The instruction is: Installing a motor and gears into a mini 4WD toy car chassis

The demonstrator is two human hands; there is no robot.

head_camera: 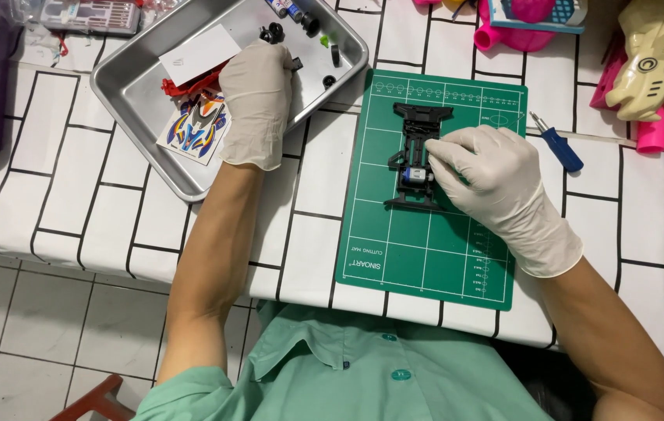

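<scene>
We see both of our hands gloved in thin white latex. Our right hand (496,183) sits right of centre in the frame, its fingers (443,153) drawn together and resting on the black toy-car chassis (418,156), just beside the small silver motor (418,175) seated in its lower half. The chassis lies upright on the green cutting mat (425,249), in the mat's upper part, a little above the middle of the picture.

Our left hand (256,101) reaches into the metal tray (137,93) at the upper left, fingers curled down among small black parts (272,33) near the tray's top edge (whether it has actually pinched one of them we cannot tell, since the glove hides the fingertips). Under the wrist lie a red plastic piece (184,84), a white card (198,53) and a colourful sticker sheet (196,129).

To the right of the mat, near but apart from it, rests a blue-handled screwdriver (558,144). A cream toy figure (655,62) sits at the upper right corner on the white, black-lined tablecloth (51,187).
</scene>
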